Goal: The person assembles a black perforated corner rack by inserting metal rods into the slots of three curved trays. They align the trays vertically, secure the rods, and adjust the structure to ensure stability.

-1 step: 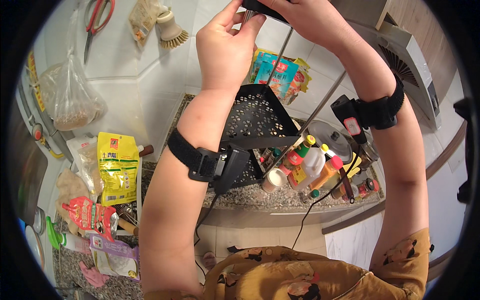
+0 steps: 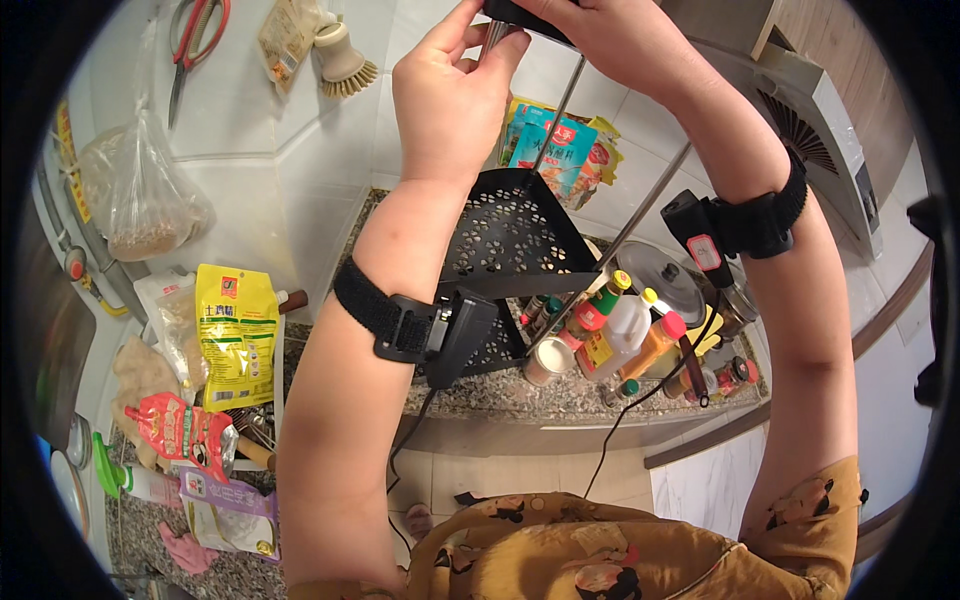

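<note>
Both my arms reach up to the top edge of the picture. My left hand [image 2: 445, 110] is closed, thumb and fingers pinching a thin metal rod [image 2: 494, 38]. My right hand [image 2: 640, 50] grips a black shelf piece [image 2: 532, 22] just beside it; its fingertips are partly cut off by the frame. Below stands a black rack tier [image 2: 520, 225] with a pattern of small holes, on the counter. Slim metal posts [image 2: 648, 210] rise from it toward my hands. My left forearm hides part of the tier.
Bottles [image 2: 622, 340] and a white-filled jar [image 2: 550, 361] crowd the counter at the rack's right, near a pot lid [image 2: 668, 285]. Seasoning packets [image 2: 555, 145] lean behind. At left are a yellow pouch [image 2: 237, 340], a hanging plastic bag [image 2: 145, 200] and scissors [image 2: 190, 55]. Cables [image 2: 640, 400] trail from my armbands.
</note>
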Motion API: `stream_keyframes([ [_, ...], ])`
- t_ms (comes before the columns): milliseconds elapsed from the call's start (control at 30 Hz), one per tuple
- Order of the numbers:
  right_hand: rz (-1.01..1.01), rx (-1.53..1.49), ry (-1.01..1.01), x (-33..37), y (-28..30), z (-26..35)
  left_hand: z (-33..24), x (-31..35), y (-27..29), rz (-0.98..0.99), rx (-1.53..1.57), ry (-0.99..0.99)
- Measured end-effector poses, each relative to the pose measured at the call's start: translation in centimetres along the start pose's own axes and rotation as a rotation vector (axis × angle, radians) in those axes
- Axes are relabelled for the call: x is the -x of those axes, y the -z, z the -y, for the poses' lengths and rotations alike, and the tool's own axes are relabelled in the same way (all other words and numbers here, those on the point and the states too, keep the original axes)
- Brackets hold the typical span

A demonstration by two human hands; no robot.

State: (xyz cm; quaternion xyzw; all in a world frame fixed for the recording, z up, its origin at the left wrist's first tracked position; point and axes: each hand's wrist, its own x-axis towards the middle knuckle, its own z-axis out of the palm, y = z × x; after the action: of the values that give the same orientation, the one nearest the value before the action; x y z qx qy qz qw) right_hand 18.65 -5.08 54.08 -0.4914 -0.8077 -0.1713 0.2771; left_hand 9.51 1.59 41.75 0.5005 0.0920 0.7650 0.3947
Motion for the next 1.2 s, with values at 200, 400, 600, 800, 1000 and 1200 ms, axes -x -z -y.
stream_keyframes([
  [200, -0.007, -0.007, 0.062, -0.1, -0.1, -0.8, 0.0, -0.1, 0.0, 0.07, 0.063, 0.016],
  [400, 0.044, -0.041, 0.038, -0.3, 0.2, -0.5, 0.2, -0.5, 0.8, 0.161, 0.151, 0.025],
  [600, 0.152, -0.184, -0.047, -0.9, 0.1, -0.6, -0.3, 0.1, 0.6, 0.213, 0.184, 0.036],
  [800, 0.06, -0.179, -0.07, 0.3, 0.0, -2.0, -0.3, 0.9, -0.5, 0.09, 0.057, -0.14],
  [1000, 0.022, -0.092, 0.002, 0.1, -0.4, -2.3, 1.2, 0.4, -1.0, 0.016, -0.067, -0.212],
  [1200, 0.078, -0.069, -0.074, -0.5, -0.3, -2.1, 1.8, 0.3, -0.3, 0.059, 0.007, -0.201],
])
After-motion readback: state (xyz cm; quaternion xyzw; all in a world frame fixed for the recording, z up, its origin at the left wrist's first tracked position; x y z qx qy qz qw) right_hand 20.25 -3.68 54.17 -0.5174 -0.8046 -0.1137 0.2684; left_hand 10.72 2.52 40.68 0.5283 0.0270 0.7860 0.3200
